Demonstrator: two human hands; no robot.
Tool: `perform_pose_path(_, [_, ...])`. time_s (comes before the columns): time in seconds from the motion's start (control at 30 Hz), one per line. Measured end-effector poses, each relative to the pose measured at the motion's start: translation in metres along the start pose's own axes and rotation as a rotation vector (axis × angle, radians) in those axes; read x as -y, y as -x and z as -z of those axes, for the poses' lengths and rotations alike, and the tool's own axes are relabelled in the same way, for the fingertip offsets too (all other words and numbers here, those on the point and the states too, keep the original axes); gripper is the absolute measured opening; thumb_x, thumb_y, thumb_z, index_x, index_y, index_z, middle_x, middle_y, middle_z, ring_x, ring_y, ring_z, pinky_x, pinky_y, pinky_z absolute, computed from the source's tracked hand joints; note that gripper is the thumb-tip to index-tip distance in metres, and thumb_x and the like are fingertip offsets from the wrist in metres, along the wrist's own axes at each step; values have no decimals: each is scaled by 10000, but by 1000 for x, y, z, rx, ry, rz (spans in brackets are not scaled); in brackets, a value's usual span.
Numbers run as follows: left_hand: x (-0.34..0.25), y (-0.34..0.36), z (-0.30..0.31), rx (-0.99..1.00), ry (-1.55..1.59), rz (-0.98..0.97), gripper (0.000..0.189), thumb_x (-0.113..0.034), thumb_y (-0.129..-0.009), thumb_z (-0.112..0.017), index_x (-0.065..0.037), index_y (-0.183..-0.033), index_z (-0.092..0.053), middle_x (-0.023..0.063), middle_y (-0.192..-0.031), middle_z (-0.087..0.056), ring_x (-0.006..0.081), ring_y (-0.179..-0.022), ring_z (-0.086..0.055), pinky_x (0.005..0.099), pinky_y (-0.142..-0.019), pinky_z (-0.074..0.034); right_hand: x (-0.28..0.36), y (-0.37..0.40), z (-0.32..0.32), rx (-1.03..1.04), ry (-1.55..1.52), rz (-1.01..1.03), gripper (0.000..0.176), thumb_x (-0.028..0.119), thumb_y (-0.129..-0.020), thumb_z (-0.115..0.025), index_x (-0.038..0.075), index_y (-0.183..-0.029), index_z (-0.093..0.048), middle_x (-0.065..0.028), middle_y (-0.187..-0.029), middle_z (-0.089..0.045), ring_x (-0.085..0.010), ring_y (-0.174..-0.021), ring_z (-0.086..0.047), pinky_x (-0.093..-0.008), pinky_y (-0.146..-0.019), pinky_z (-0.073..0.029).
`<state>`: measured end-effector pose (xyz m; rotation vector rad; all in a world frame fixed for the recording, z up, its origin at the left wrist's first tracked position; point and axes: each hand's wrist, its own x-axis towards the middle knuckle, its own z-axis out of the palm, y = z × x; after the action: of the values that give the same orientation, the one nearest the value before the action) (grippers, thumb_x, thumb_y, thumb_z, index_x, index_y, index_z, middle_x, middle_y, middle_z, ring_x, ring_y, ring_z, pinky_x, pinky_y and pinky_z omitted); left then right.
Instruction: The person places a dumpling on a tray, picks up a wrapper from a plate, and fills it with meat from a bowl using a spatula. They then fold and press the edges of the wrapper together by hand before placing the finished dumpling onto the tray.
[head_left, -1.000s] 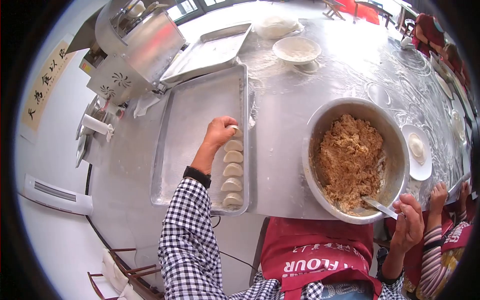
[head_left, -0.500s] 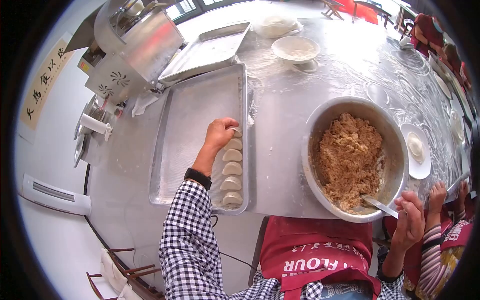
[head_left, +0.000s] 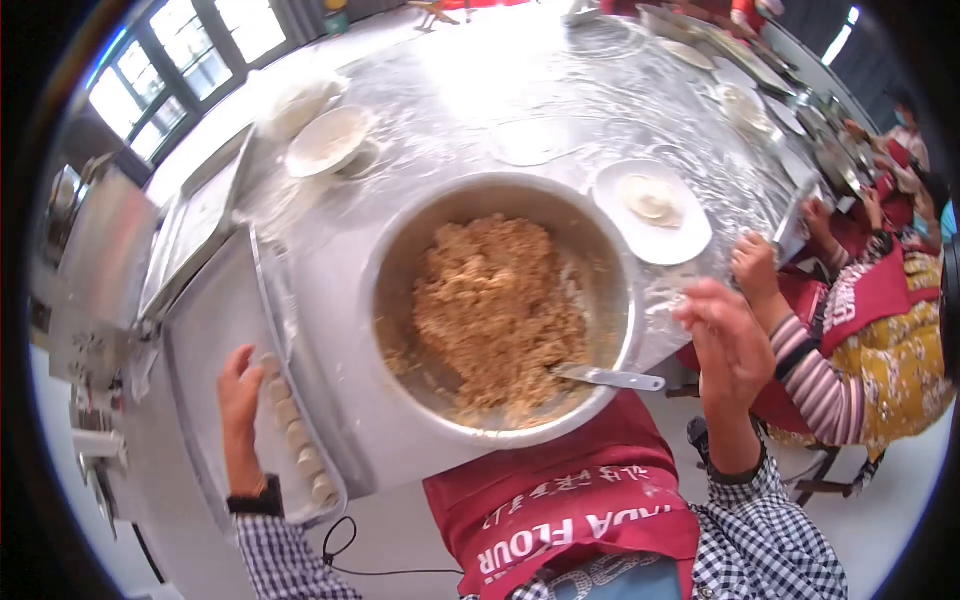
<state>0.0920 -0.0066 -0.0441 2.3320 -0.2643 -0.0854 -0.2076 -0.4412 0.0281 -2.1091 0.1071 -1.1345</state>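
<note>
My left hand (head_left: 240, 400) is over the metal tray (head_left: 205, 345), beside a row of several crescent-shaped dumplings (head_left: 297, 432). Its thumb and fingers are parted and hold nothing. My right hand (head_left: 730, 345) is raised to the right of the large steel bowl (head_left: 385, 385), a little blurred, with loosely bent fingers and nothing visible in them. Brown minced filling (head_left: 495, 310) fills much of the bowl. A metal spoon (head_left: 620, 378) rests in it, its handle over the rim toward my right hand but apart from it.
A white plate with a dough wrapper (head_left: 652, 200) lies beyond the bowl. A white bowl of flour (head_left: 332, 138) and a second tray (head_left: 200, 215) stand at the back left. At right is a co-worker's hand (head_left: 755, 265) and striped sleeve (head_left: 820, 375). Flour coats the table (head_left: 480, 100).
The view has swung right. My left hand has let go of the dumpling at the far end of the row. My right hand has moved up and away from the spoon handle.
</note>
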Motion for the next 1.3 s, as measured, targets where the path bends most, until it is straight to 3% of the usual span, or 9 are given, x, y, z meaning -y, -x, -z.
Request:
perform_pose_path(0.1, [-85,44,5,-47,274,-65,415,-67,-799,-507,30,-1201,-472,147,-1225,-502,250,-1172,-450,335,-993,-323,-48,-11,7,-141,-138,-213,138,-56,-827,-527,-39,-956,-574,-130,-984,-616,-161,-873,-598,-264,-741,-472])
perform_pose_path(0.17, [-158,85,-5,-73,379,-114,409,-43,-816,-480,34,-1217,-457,165,-1234,-494,251,-1187,-436,342,-1007,-300,-86,-33,25,-48,-100,-295,169,-13,-830,-549,-46,-993,-575,-120,-1029,-614,-137,-869,-606,-233,-747,-473])
perform_pose_path(0.27, [-219,139,-21,-40,511,-296,313,-24,-838,-467,31,-1144,-505,180,-1169,-530,259,-1117,-502,373,-957,-378,-146,-53,13,-196,-14,-351,181,42,-816,-572,-42,-973,-610,-109,-944,-646,-153,-786,-626,-236,-723,-483])
perform_pose_path(0.4, [-268,155,-39,511,844,-703,316,-55,-883,-460,49,-1181,-440,256,-1138,-514,334,-1055,-516,410,-929,-413,-213,-80,9,-54,214,-396,188,122,-765,-616,20,-917,-660,-94,-806,-669,-152,-739,-629,-251,-697,-487])
perform_pose_path(0.47, [-262,147,-76,507,1062,-1008,350,-96,-877,-478,84,-1174,-436,298,-1117,-512,375,-1069,-499,461,-945,-375,-231,-88,7,76,503,-440,203,182,-727,-646,78,-898,-678,-88,-794,-671,-158,-731,-634,-270,-696,-489])
perform_pose_path(0.7, [-300,166,-107,846,1300,-1060,409,-156,-873,-509,73,-1201,-423,276,-1129,-520,347,-1090,-498,478,-959,-343,-243,-100,6,312,819,-518,190,282,-739,-594,172,-863,-686,-79,-831,-666,-245,-796,-637,-346,-736,-494])
perform_pose_path(1.0, [-302,171,-128,962,1539,-883,429,-188,-866,-528,29,-1222,-426,255,-1138,-525,337,-1089,-501,494,-967,-327,-265,-119,7,489,729,-587,200,274,-676,-635,122,-797,-683,-71,-729,-661,-175,-690,-635,-306,-662,-491])
perform_pose_path(1.13, [-301,171,-132,965,1625,-762,438,-202,-863,-536,10,-1231,-428,246,-1141,-527,333,-1089,-503,502,-970,-320,-272,-117,9,477,616,-649,148,220,-625,-680,109,-721,-666,-45,-687,-653,-133,-642,-625,-266,-614,-484])
perform_pose_path(1.3, [-301,168,-131,876,1667,-453,450,-219,-859,-547,-15,-1243,-430,235,-1146,-530,328,-1089,-505,511,-974,-311,-246,-99,-4,281,757,-420,124,195,-637,-630,140,-740,-675,-54,-706,-657,-197,-656,-636,-307,-635,-498])
